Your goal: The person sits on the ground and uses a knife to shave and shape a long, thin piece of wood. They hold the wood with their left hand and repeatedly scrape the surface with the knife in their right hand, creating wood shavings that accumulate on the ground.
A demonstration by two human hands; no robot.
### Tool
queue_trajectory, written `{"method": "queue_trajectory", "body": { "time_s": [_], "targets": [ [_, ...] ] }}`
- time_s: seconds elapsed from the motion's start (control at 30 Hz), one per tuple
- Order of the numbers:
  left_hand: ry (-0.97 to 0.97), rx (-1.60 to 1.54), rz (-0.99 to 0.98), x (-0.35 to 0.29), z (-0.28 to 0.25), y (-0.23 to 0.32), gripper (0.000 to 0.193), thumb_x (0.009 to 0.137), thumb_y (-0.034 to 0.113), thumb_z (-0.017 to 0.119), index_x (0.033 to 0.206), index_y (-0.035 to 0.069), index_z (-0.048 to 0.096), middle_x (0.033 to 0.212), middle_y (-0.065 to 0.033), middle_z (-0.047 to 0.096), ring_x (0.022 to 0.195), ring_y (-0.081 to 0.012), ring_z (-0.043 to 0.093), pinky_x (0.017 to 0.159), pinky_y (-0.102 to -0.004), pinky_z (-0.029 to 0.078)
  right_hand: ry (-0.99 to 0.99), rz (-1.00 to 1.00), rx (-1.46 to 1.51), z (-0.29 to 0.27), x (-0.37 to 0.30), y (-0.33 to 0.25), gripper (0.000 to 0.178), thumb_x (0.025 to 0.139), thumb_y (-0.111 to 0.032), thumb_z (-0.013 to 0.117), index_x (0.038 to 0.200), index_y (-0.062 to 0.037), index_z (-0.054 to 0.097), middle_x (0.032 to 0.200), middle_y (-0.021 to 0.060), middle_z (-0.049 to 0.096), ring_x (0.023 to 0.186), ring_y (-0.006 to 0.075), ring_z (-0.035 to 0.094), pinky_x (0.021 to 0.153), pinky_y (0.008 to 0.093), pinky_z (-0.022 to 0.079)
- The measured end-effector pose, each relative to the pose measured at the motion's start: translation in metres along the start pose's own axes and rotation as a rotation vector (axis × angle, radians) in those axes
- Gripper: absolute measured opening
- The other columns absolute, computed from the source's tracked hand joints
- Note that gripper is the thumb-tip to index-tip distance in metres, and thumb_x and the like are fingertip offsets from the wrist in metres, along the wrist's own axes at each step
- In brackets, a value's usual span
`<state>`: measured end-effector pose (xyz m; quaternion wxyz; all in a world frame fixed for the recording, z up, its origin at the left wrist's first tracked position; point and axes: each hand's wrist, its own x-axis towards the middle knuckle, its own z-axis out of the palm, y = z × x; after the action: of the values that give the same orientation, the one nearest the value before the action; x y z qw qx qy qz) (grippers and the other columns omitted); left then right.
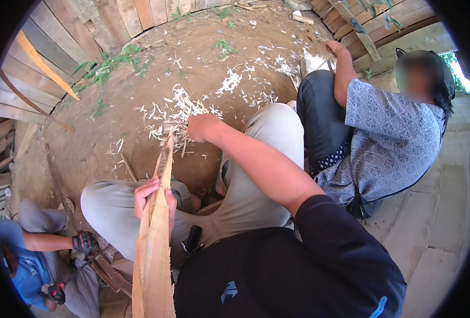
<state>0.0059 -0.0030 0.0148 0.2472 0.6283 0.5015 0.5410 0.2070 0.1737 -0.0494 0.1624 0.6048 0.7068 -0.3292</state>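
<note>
A long piece of pale split wood (153,238) runs from the lower edge up to a narrow tip, with darker bark-like patches near its far end. My left hand (151,197) is wrapped round it at about knee height, fingers on one side and thumb on the other. Beyond the tip, slightly to its right, my right hand (203,127) is closed in a fist. Whatever that fist holds is hard to make out against the pale wood shavings (179,108) heaped behind it.
My bent knees (272,127) flank the work. Close on the right sits a person in a patterned shirt (394,127); at lower left another person wears dark gloves (85,243). Plank walls (60,47) border the dirt ground (192,47), and a stick (129,167) lies near my left knee.
</note>
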Motion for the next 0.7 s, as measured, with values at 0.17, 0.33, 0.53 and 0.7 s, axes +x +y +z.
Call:
{"method": "queue_trajectory", "body": {
  "time_s": [0.17,0.33,0.53,0.7],
  "targets": [
    [0.0,0.023,0.004,0.0,-0.001,0.003,0.03,0.075,-0.005,0.072,0.102,-0.003,0.06,0.101,-0.0179,0.066,0.101,-0.0294,0.069,0.092,-0.039,0.055,-0.047,0.008,-0.045,0.004,0.0,-0.004,0.028,0.081,-0.01,0.065,0.106,-0.0042,0.077,0.112,0.0159,0.074,0.107,0.0312,0.072,0.088,0.0422,0.056],
    [0.066,0.035,0.028,-0.007,-0.001,-0.012,0.029,0.074,-0.004,0.075,0.1,-0.003,0.061,0.098,-0.0187,0.069,0.095,-0.0293,0.071,0.088,-0.0386,0.057,-0.001,-0.051,-0.119,0.007,0.006,-0.004,0.029,0.084,-0.018,0.065,0.108,-0.006,0.077,0.116,0.0149,0.074,0.108,0.03,0.071,0.09,0.0415,0.056],
    [0.162,-0.003,0.082,-0.004,0.006,-0.011,0.029,0.074,0.002,0.081,0.095,-0.004,0.064,0.093,-0.0185,0.07,0.093,-0.0265,0.072,0.096,-0.0448,0.056,0.074,-0.065,0.122,-0.01,-0.018,-0.019,0.044,0.103,-0.04,0.045,0.126,-0.0063,0.062,0.124,0.0172,0.068,0.119,0.0341,0.063,0.1,0.046,0.048],
    [0.165,0.07,0.041,-0.004,0.003,-0.006,0.029,0.073,0.001,0.081,0.095,-0.003,0.062,0.094,-0.0185,0.07,0.095,-0.0272,0.073,0.094,-0.0416,0.058,0.035,0.097,0.297,0.039,-0.015,-0.028,0.037,0.1,-0.025,0.051,0.121,0.0044,0.058,0.122,0.0259,0.067,0.115,0.0393,0.065,0.097,0.0482,0.052]
  ]
}}
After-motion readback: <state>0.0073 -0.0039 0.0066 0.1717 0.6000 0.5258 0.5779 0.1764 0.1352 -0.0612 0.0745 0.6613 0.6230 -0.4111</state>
